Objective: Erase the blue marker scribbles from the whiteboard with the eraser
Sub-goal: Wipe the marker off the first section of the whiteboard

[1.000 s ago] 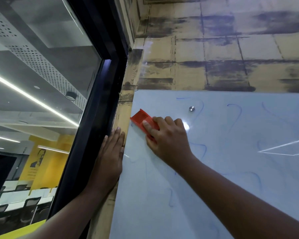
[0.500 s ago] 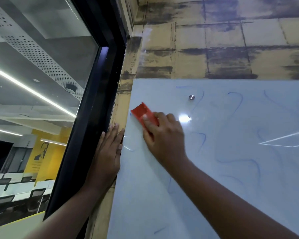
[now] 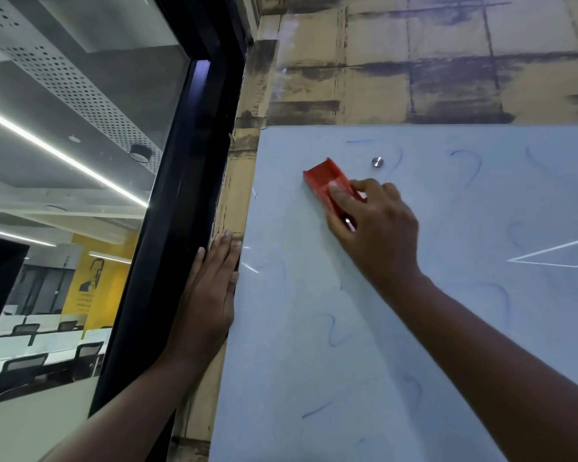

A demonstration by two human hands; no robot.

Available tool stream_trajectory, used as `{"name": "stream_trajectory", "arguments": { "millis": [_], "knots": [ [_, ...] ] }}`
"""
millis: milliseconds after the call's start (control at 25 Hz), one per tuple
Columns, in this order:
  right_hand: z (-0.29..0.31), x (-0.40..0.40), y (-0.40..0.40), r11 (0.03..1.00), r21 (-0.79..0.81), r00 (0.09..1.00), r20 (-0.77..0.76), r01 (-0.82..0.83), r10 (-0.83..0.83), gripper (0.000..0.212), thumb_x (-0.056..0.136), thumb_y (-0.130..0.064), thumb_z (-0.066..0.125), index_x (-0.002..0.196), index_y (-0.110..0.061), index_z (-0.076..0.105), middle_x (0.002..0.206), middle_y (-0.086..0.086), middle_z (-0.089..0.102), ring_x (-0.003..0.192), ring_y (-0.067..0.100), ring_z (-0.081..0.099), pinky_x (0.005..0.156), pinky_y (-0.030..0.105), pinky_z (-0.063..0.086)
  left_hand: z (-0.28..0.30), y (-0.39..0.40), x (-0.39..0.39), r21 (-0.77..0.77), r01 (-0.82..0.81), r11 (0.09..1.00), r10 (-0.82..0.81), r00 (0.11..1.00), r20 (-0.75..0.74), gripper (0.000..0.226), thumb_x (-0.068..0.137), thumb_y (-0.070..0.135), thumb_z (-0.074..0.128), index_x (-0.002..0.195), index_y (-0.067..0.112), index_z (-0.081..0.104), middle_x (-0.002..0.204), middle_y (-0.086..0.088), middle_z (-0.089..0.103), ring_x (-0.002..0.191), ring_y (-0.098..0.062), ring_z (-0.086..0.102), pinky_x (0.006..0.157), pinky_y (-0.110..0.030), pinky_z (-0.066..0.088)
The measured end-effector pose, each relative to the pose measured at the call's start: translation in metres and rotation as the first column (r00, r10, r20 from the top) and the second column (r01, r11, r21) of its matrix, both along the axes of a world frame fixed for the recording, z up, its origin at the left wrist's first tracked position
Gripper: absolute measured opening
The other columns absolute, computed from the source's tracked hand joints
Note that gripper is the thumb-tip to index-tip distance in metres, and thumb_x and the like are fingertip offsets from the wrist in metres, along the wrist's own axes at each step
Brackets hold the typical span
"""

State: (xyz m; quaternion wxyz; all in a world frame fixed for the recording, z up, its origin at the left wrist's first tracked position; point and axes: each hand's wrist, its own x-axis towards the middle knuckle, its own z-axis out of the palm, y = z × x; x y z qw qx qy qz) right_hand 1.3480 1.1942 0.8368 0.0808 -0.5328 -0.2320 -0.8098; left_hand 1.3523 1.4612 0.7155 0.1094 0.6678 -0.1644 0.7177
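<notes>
A person stands close to a whiteboard [image 3: 314, 378] mounted on a wall [image 3: 431, 68] papered in a worn tan brick pattern. The right hand [image 3: 377, 228] grips a red eraser [image 3: 327, 180], fingers curled over its lower end, and presses it flat against the upper left part of the board. The eraser tilts, its free end pointing up and to the left. Just up and right of it sits a small round metal stud [image 3: 377, 162] fixed to the board. Faint blue scribbles [image 3: 334, 331] curl across the board below the right hand, to its right, and near the top edge. The left hand [image 3: 211, 291] lies flat with straight fingers on the wall strip beside the board's left edge, holding nothing. To the left is a dark window frame [image 3: 181, 195] with glass showing an office with desks and chairs.
</notes>
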Motion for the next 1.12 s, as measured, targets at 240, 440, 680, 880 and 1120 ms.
{"name": "stream_trajectory", "arguments": {
  "millis": [240,440,680,880,1120],
  "knots": [
    [-0.027,0.000,0.010,0.989,0.091,0.992,-0.051,-0.114,0.119,0.033,0.088,-0.032,0.074,0.120,-0.026,0.077,0.108,0.004,0.072,0.089,0.028,0.062,0.067,0.037,0.050,-0.008,-0.002,-0.003,-0.007,-0.018,1.000,0.018,1.000,-0.021,0.052,0.113,0.014,0.033,0.165,0.011,0.034,0.173,0.000,0.030,0.163,-0.014,0.020,0.134,-0.043,0.012],
    [-0.028,-0.002,0.061,0.988,-0.115,0.995,-0.033,-0.101,0.098,0.036,0.092,-0.030,0.070,0.125,-0.018,0.074,0.111,0.012,0.070,0.090,0.032,0.061,0.069,0.040,0.052,-0.007,-0.002,-0.005,-0.019,-0.020,1.000,0.019,0.999,-0.046,0.053,0.113,0.017,0.034,0.166,0.013,0.032,0.174,0.000,0.029,0.163,-0.012,0.017,0.134,-0.037,0.006],
    [0.012,-0.003,0.040,0.998,-0.053,0.999,-0.011,-0.030,0.030,0.033,0.093,-0.036,0.066,0.121,-0.021,0.075,0.102,0.008,0.069,0.084,0.032,0.061,0.062,0.037,0.051,-0.008,-0.002,-0.004,-0.014,-0.019,1.000,0.018,0.999,-0.040,0.053,0.113,0.016,0.034,0.165,0.012,0.034,0.173,0.000,0.030,0.163,-0.013,0.018,0.134,-0.043,0.011],
    [-0.013,-0.004,0.063,0.990,-0.118,0.997,-0.029,-0.072,0.069,0.034,0.091,-0.032,0.073,0.122,-0.018,0.075,0.105,0.011,0.070,0.086,0.031,0.061,0.067,0.037,0.052,-0.008,-0.002,-0.004,-0.013,-0.025,1.000,0.025,0.999,-0.040,0.053,0.113,0.017,0.034,0.165,0.012,0.033,0.173,-0.001,0.030,0.163,-0.013,0.018,0.134,-0.043,0.011],
    [-0.003,0.001,0.059,0.977,-0.215,1.000,0.020,-0.003,0.008,0.034,0.091,-0.034,0.071,0.121,-0.018,0.074,0.101,0.012,0.069,0.085,0.031,0.062,0.063,0.037,0.053,-0.008,-0.002,-0.004,-0.019,-0.024,1.000,0.023,0.999,-0.035,0.053,0.113,0.017,0.034,0.165,0.013,0.033,0.173,-0.001,0.030,0.163,-0.012,0.018,0.134,-0.041,0.009]
  ]
}}
